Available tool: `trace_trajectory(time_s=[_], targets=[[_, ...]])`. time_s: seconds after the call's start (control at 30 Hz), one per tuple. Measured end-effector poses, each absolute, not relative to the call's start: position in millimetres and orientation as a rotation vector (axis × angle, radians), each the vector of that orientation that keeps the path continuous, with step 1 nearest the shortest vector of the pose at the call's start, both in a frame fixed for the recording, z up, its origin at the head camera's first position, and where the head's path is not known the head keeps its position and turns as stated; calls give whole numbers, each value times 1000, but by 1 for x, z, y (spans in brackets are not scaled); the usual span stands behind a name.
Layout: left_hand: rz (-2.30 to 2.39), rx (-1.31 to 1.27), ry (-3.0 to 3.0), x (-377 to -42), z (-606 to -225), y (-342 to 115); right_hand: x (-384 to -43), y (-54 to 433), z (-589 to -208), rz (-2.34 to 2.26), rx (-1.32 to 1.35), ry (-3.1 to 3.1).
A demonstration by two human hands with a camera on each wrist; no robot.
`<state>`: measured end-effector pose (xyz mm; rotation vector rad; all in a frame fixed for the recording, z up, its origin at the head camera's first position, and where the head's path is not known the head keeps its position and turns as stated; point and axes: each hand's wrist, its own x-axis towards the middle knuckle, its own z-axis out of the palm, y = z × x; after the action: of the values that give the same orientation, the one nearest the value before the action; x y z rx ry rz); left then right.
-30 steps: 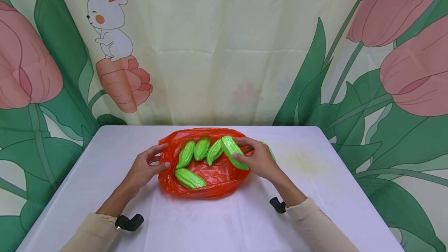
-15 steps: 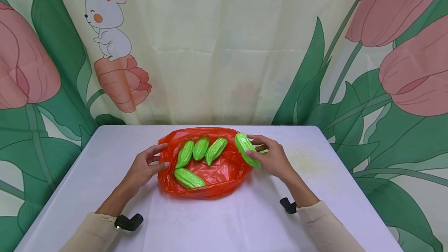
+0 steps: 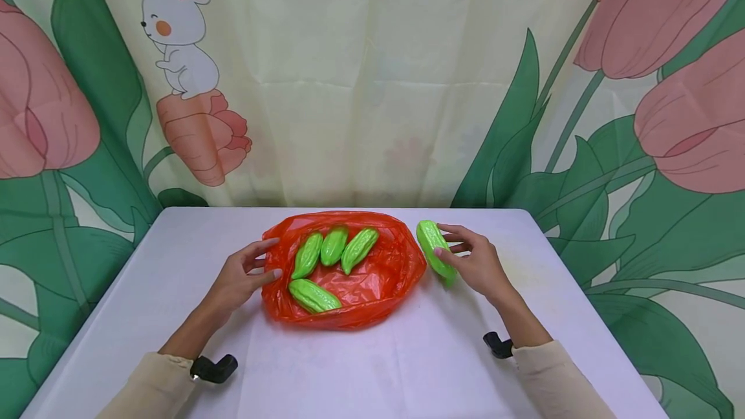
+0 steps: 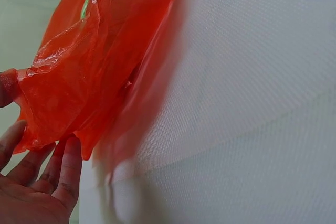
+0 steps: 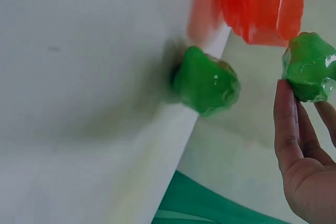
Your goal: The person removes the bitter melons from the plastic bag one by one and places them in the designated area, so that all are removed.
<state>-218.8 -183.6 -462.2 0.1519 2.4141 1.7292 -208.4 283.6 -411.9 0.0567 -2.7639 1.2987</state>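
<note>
Left hand [image 3: 237, 277]: mine, thumb and fingers gripping the nearest edge of the red bag [image 3: 349, 317], which lies between my hands. Right hand [image 3: 478, 265]: pinching one green gourd [image 3: 431, 242], just outside the bag. Four more gourds [image 3: 313, 296]: inside the bag, between my hands. Sixth gourd [image 5: 206, 83]: on the table [image 3: 349, 374], near my right hand. Step, I judge: unloading singly. Next move seemingly calls for lowering the pinched gourd beside the sixth before letting go.

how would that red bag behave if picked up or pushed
The red bag is probably floppy: its film looks thin and creased. Lifted, it might sag more on the left, where most of its four visible green gourds lie. Its open mouth could spill them.
</note>
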Motion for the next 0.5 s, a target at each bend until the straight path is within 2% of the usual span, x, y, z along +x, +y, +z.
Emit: trace_trajectory(time_s=[0.5], targets=[[1726, 165, 2428, -219, -463, -185, -215, 313, -414, 1259, -90, -2805]])
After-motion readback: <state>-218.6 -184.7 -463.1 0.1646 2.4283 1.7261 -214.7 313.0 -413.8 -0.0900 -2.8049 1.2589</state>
